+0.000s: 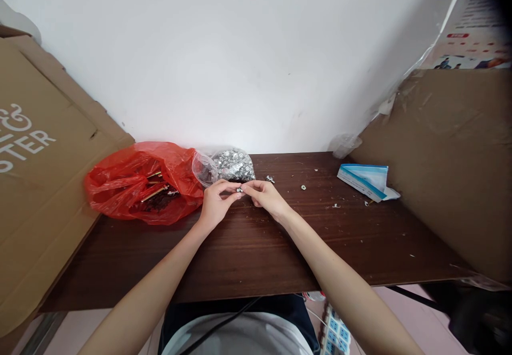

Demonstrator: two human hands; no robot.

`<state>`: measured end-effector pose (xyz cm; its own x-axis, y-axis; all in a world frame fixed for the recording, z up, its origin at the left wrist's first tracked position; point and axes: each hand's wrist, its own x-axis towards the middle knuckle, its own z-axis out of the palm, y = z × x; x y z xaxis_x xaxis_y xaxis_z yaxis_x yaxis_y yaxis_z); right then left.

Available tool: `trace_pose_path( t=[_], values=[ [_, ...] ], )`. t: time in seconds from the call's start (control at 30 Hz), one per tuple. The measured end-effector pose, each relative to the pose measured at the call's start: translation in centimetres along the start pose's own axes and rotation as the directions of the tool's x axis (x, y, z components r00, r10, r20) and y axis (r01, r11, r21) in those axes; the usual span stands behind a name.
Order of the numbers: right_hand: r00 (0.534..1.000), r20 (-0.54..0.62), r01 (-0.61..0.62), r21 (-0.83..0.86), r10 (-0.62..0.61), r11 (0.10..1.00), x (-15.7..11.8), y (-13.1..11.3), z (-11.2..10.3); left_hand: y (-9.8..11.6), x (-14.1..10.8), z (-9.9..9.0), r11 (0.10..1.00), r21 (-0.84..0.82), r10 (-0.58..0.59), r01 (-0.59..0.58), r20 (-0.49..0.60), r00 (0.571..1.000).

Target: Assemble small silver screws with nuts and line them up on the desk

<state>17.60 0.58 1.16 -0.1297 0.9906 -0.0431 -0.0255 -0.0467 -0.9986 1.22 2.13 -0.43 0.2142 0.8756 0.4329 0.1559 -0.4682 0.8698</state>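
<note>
My left hand [218, 199] and my right hand [265, 194] meet above the dark wooden table, thumbs and fingertips pinched together. Between them is a small shiny metal part [239, 190], mostly covered by the fingers; its exact kind is too small to tell. Just behind the hands lies a clear plastic bag [236, 166] full of similar silvery pieces. A loose metal piece [270, 179] rests on the table behind my right hand. To the left of my left hand, an open red plastic bag [148, 179] holds gold-coloured rods and dark small items.
A small round piece [303, 187] and scattered scraps lie on the tabletop [272, 253]. A blue and white packet [364, 180] lies at the right. Cardboard stands on the left [44, 158] and right [452, 168], with a white wall [240, 67] behind.
</note>
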Motion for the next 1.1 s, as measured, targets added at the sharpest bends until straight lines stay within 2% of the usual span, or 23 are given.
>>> trace_pose_path(
  t=[0.2,0.4,0.57,0.77,0.9,1.1],
  values=[
    [0.998,-0.023,0.054,-0.008,-0.054,0.999,0.09,0.17,-0.11,-0.07,0.01,0.03,1.0,0.02,-0.012,0.011,0.014,1.0],
    [0.999,0.0,0.032,-0.037,-0.032,0.999,0.04,0.07,0.02,-0.01,0.01,-0.03,1.0,0.013,-0.003,0.003,0.001,1.0],
    [0.996,-0.021,0.084,-0.006,-0.084,0.996,0.08,0.09,-0.12,0.03,0.02,-0.01,1.0,0.016,0.001,-0.001,0.018,1.0],
    [1.0,0.0,0.028,-0.056,-0.028,0.998,0.05,0.05,-0.04,-0.08,0.01,-0.02,1.0,0.017,0.016,-0.016,0.016,1.0],
    [0.999,-0.023,0.028,-0.005,-0.028,1.0,0.08,0.09,-0.14,-0.15,-0.02,0.0,1.0,0.013,0.015,-0.016,0.019,1.0],
    [0.999,0.037,-0.004,0.003,0.004,1.0,0.06,0.21,-0.13,-0.08,0.0,0.0,1.0,0.015,0.01,-0.01,0.017,1.0]
  ],
)
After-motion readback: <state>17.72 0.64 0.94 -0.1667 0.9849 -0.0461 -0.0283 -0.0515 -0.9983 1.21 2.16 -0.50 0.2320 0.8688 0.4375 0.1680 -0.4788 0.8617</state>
